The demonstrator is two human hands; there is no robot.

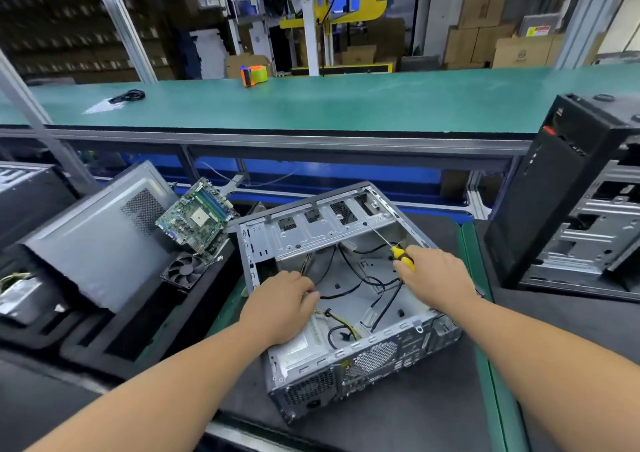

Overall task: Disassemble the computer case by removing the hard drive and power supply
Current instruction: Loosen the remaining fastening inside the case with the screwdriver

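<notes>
Computer case lies open on its side on the dark mat, right in front of the person. Right hand grips a yellow-handled screwdriver, its thin shaft angled up, tip at a screw on the metal drive bracket. Left hand reaches into the case, fingers curled down among the black cables; whether it holds one, I cannot tell. Power supply sits in the near left corner. Off left: a circuit board and a fan.
</notes>
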